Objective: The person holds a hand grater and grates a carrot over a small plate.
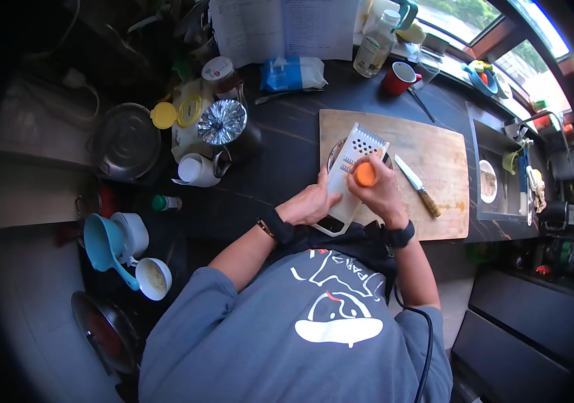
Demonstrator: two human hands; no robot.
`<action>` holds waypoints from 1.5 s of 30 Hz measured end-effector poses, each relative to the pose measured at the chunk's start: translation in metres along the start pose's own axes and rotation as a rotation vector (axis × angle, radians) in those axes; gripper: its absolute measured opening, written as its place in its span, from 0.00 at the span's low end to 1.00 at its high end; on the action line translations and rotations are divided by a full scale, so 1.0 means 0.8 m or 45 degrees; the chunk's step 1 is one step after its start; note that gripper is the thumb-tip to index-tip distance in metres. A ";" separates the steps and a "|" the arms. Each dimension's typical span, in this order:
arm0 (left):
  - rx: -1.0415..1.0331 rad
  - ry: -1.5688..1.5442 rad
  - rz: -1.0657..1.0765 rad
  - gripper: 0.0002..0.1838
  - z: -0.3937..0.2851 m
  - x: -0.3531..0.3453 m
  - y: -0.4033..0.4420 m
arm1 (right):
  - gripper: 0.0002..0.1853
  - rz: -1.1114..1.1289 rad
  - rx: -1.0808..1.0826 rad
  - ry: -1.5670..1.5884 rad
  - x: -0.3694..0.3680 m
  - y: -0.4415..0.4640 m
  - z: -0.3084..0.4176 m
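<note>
My right hand (pixel 382 190) is closed around a piece of carrot (pixel 365 174), its orange cut face turned up toward me. The carrot is against the face of a flat white grater (pixel 345 195), which lies tilted over a metal bowl (pixel 332 156). With my left hand (pixel 312 200) I grip the grater's left edge, thumb across its face. Most of the bowl is hidden under the grater. Beneath them is a wooden cutting board (pixel 445 158). To the right of my right hand, a knife (pixel 418 186) with a wooden handle rests on the board.
A foil-covered pot (pixel 223 124) and a white cup (pixel 198 170) stand to the left. Behind the board are a blue-and-white packet (pixel 293 74), a glass bottle (pixel 375 46) and a red mug (pixel 400 78). The sink (pixel 502 168) lies to the right.
</note>
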State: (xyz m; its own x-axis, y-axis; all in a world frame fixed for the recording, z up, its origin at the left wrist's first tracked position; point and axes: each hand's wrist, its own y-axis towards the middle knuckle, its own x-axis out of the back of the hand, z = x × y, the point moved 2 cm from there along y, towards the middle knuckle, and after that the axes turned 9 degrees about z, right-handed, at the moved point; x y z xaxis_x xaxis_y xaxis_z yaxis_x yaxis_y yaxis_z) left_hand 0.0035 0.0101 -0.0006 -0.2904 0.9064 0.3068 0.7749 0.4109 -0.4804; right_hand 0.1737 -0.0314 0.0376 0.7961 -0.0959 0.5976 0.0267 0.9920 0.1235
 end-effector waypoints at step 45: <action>0.007 0.017 -0.027 0.42 -0.005 0.004 -0.004 | 0.15 -0.068 -0.011 -0.050 0.001 0.016 0.000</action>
State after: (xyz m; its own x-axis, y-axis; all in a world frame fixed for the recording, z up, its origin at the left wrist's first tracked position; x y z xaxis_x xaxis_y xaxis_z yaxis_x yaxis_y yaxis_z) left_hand 0.0023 0.0110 0.0050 -0.2991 0.8961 0.3278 0.7654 0.4305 -0.4784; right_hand 0.1746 -0.0191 0.0397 0.7692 -0.1514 0.6209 0.0735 0.9860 0.1494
